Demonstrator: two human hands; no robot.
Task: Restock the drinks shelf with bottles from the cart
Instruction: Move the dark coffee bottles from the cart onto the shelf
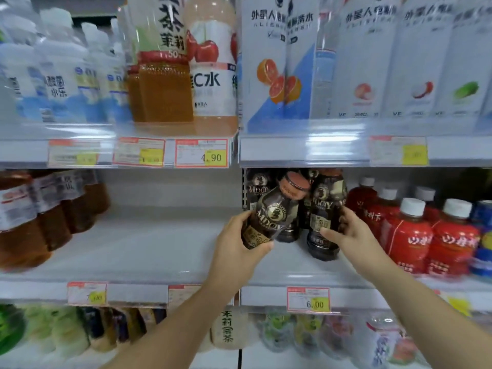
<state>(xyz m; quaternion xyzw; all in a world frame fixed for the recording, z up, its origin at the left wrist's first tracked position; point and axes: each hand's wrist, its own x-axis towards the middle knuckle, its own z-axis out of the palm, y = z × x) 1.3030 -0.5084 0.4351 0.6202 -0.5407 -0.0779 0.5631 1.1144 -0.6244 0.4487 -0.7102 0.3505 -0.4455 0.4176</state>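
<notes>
— Both forearms come up from six o'clock, cut off by the bottom edge. What are your hands doing?

— My left hand [241,242] is wrapped around a dark coffee bottle [271,213], tilted with its brown cap toward one o'clock, held above the middle shelf [159,251]. My right hand [348,233] clasps a second dark bottle [326,214] that stands upright on that shelf, just at three o'clock of the first.

— Anything hidden?

— More dark bottles [259,189] stand behind, half covered by the two I hold. The lower shelf's bottles blur badly.

— And around them?

— Red bottles with white caps [431,235] crowd in at three o'clock; brown tea bottles [40,217] sit far off at nine o'clock, bare shelf between.

— Any writing?

— "MDOY" on the coffee labels, as far as I can read it. A price tag [308,299] below says 6.00; another tag [201,153] at eleven o'clock says 4.90.
</notes>
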